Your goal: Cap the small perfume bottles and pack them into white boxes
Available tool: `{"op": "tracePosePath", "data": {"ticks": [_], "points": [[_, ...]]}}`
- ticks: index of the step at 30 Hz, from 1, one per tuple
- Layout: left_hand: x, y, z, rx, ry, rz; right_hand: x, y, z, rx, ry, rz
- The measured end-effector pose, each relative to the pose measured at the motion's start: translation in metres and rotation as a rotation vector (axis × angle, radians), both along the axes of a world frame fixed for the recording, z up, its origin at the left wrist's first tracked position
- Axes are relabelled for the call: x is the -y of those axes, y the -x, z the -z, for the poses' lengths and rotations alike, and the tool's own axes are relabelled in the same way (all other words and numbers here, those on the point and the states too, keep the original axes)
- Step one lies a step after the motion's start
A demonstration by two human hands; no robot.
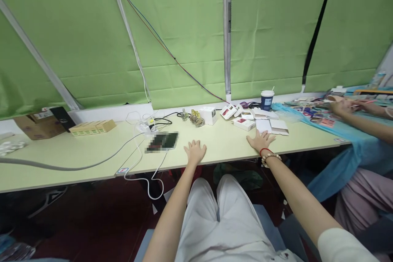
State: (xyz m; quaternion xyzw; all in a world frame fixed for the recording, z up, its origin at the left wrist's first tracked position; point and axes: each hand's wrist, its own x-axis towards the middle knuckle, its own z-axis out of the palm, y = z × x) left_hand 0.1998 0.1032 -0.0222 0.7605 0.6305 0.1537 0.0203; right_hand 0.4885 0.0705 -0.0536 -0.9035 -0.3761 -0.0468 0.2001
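Note:
My left hand (195, 152) lies flat on the pale table (225, 147), fingers spread, holding nothing. To its left is a phone-like device (162, 141), blurred out, with a white cable (152, 178) hanging off the table edge. My right hand (260, 141) also rests with fingers spread, its fingertips by an opened white box (278, 127); whether they touch it I cannot tell. Beyond it lie several small white boxes (245, 123). A white carton (209, 115) stands beside several small gold-coloured metal pieces (195, 118) further back.
A dark blue cup (267, 100) with a straw stands at the back. On the right, another person's hands (342, 105) work over a blue sheet (357, 143). On the left are a cardboard box (39, 125), a row of yellowish boxes (92, 127) and a grey cable (70, 168).

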Motion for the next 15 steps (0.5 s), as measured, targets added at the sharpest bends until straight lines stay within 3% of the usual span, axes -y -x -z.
{"op": "tracePosePath", "data": {"ticks": [5, 9, 15], "points": [[0.0008, -0.0019, -0.0007, 0.022, -0.015, 0.0, 0.003, 0.004, -0.0026, 0.053, -0.118, 0.075], [0.0005, -0.0027, 0.0005, 0.016, -0.025, -0.006, 0.0018, 0.0046, -0.0024, 0.022, -0.084, 0.152], [-0.0003, -0.0038, 0.0013, -0.002, -0.027, -0.003, -0.0004, 0.0017, -0.0006, -0.001, -0.09, 0.153]]}}
